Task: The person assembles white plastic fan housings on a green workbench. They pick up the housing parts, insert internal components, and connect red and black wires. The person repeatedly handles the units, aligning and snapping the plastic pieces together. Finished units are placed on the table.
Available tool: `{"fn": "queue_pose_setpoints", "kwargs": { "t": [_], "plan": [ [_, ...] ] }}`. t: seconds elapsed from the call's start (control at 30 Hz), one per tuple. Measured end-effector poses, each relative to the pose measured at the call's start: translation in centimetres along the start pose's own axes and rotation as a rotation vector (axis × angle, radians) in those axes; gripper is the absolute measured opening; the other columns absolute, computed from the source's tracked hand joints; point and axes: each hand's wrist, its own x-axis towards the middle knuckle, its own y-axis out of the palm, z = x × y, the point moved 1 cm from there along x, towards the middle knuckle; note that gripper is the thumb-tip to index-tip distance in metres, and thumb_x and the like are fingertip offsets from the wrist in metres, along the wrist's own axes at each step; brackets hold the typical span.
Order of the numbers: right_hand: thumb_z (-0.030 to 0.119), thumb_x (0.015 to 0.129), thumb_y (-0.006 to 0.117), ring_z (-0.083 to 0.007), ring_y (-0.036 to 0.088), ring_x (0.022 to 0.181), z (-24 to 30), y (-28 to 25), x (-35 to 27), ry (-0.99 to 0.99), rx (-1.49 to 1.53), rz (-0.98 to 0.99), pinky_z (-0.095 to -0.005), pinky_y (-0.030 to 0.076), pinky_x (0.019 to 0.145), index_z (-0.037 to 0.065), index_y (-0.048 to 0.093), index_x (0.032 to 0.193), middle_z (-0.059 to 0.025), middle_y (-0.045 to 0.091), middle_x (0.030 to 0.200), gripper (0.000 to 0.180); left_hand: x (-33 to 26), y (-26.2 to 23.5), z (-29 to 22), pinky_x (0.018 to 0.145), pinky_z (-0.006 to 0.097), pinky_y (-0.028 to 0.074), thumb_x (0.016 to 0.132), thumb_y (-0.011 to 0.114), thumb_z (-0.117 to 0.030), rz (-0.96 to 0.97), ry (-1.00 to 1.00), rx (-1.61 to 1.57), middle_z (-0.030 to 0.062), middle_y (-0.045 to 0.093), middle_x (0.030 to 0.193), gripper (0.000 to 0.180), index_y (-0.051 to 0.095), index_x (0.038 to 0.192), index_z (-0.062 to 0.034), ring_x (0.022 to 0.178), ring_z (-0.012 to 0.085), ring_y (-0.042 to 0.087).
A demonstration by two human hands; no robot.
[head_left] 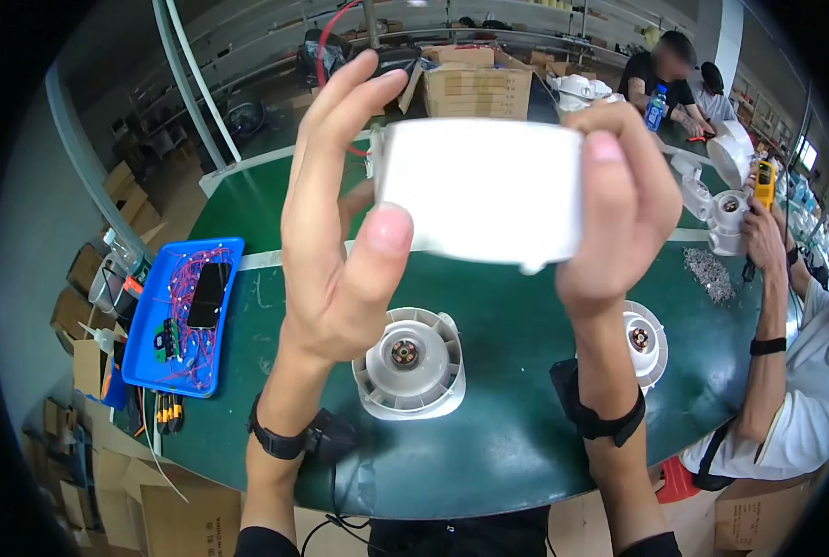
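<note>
Raised in front of me is a white plastic housing [484,190], blurred, with a small nub on its lower edge. My right hand [623,200] grips its right side, thumb on the near face and fingers curled behind. At the left edge, my left hand [340,223] holds it with the thumb over the corner, while two fingers stretch upward. Beneath my hands, a white finned motor base [410,362] with a copper-wound centre sits on the green table [507,399]. A second such base [645,343] is partly hidden behind my right forearm.
On the left lies a blue tray [168,381] with thin wires, a green circuit board and a phone [209,295]; screwdrivers [168,413] lie beside it. Small screws [709,274] are heaped at right, near a co-worker's hand holding a yellow tool [763,184]. A cardboard box [475,91] stands behind.
</note>
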Motion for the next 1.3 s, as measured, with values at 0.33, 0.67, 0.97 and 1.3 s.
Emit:
{"fn": "queue_pose_setpoints", "kwargs": {
  "t": [0.33, 0.67, 0.97, 1.3],
  "plan": [
    [0.008, 0.073, 0.054, -0.0228, 0.042, 0.051, 0.6, 1.5, -1.1, -0.178, -0.073, 0.045, -0.0335, 0.033, 0.05, -0.001, 0.056, 0.069, -0.0102, 0.047, 0.059, 0.01, -0.4, 0.2, -0.9, 0.089, 0.029, 0.045, 0.1, 0.04, -0.035, -0.005, -0.141, -0.144, 0.0149, 0.057, 0.12, 0.048, 0.049, 0.126, 0.0043, 0.104, 0.0182, 0.057],
    [0.005, 0.074, 0.054, -0.0216, 0.043, 0.052, 0.5, 1.7, -1.0, -0.133, -0.017, 0.048, -0.0319, 0.033, 0.05, -0.002, 0.057, 0.071, -0.0101, 0.049, 0.06, 0.009, -0.4, 0.2, -0.5, 0.093, 0.032, 0.046, 0.104, 0.028, -0.033, -0.016, -0.17, -0.15, 0.0169, 0.06, 0.119, 0.049, 0.053, 0.12, 0.0048, 0.108, 0.0205, 0.059],
    [0.005, 0.071, 0.056, -0.0231, 0.045, 0.052, 0.4, 2.2, -0.9, -0.389, -0.182, 0.129, -0.0333, 0.034, 0.051, 0.0, 0.057, 0.07, -0.0089, 0.051, 0.061, 0.006, -0.3, 0.7, -1.2, 0.065, 0.023, 0.045, 0.097, 0.055, -0.032, -0.028, -0.324, -0.25, 0.0054, 0.061, 0.088, 0.039, 0.053, 0.116, 0.0016, 0.076, 0.0071, 0.055],
    [0.001, 0.079, 0.05, -0.0183, 0.046, 0.054, -0.2, 1.7, -0.5, -0.337, -0.129, 0.147, -0.0301, 0.035, 0.052, -0.005, 0.059, 0.076, -0.0101, 0.055, 0.065, 0.011, -0.5, 0.9, -0.3, 0.068, 0.023, 0.046, 0.095, 0.057, -0.036, -0.027, -0.354, -0.269, 0.0055, 0.061, 0.091, 0.044, 0.052, 0.12, 0.0007, 0.077, 0.0099, 0.056]
  ]
}}
